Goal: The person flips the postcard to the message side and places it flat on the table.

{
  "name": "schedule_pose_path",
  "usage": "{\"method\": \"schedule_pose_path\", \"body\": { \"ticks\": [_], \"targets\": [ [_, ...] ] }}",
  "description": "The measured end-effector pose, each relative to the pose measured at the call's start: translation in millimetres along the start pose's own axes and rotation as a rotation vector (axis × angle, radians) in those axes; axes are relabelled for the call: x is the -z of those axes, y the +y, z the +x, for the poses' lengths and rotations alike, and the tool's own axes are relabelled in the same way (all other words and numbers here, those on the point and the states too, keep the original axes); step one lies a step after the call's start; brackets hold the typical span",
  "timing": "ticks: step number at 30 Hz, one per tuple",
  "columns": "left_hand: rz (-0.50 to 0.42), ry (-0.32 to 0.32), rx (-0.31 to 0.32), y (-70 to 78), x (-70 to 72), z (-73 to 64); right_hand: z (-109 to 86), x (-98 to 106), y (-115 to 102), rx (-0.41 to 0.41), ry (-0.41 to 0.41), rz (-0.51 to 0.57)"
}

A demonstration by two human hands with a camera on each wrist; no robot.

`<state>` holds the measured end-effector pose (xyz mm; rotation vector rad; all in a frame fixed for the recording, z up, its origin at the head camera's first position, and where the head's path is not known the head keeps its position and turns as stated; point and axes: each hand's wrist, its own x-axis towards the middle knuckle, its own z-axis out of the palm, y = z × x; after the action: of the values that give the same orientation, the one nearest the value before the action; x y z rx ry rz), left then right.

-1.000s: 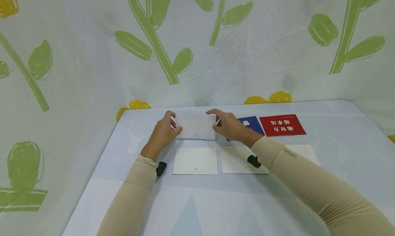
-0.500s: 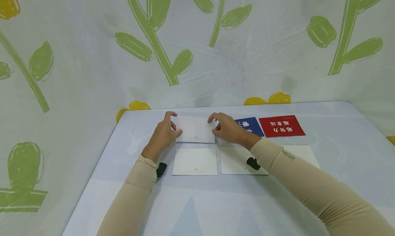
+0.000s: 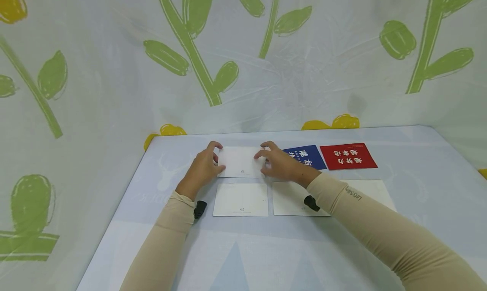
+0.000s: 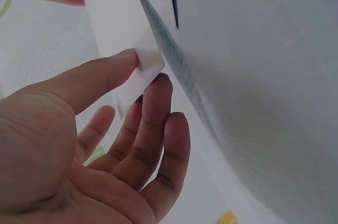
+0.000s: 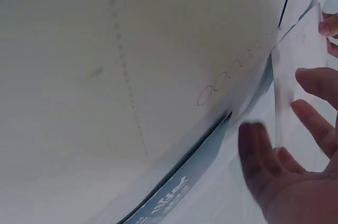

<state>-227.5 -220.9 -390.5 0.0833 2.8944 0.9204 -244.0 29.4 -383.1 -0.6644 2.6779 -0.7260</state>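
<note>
A white postcard (image 3: 237, 162) lies at the back of the table, blank apart from a small mark near its front edge. My left hand (image 3: 201, 168) pinches its left side; the left wrist view has the thumb on the card's face (image 4: 119, 23) and curled fingers (image 4: 156, 105) at its edge. From the opposite side my right hand (image 3: 285, 166) reaches in, fingers spread and loose, one fingertip over the postcard's right part. In front lies a second white postcard (image 3: 241, 200). A third (image 3: 287, 198) is partly under my right forearm.
A blue card (image 3: 310, 155) with white characters, partly hidden by my right hand, and a red card (image 3: 348, 156) lie at the back right. Another white card (image 3: 373, 191) shows behind my right sleeve. The patterned cloth backdrop (image 3: 247, 113) rises behind the table's far edge.
The held postcard has come down and slightly toward me, level with the card row. My right hand's fingers have loosened and spread from its right edge, while the left keeps its pinch.
</note>
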Motion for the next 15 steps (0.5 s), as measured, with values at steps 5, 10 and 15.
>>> {"method": "schedule_pose_path", "body": {
  "ticks": [5,10,15],
  "targets": [
    [0.024,-0.004,-0.012,-0.5,-1.1,0.3,-3.2,-2.3,-0.1,0.071,0.003,-0.186],
    [0.052,-0.018,-0.027,-0.6,-1.7,-0.6,-6.0,-3.9,0.5,0.136,-0.057,-0.259],
    [0.077,-0.037,-0.025,-0.5,-3.3,-0.9,-8.0,-5.2,0.5,0.120,-0.151,-0.254]
  ]
}}
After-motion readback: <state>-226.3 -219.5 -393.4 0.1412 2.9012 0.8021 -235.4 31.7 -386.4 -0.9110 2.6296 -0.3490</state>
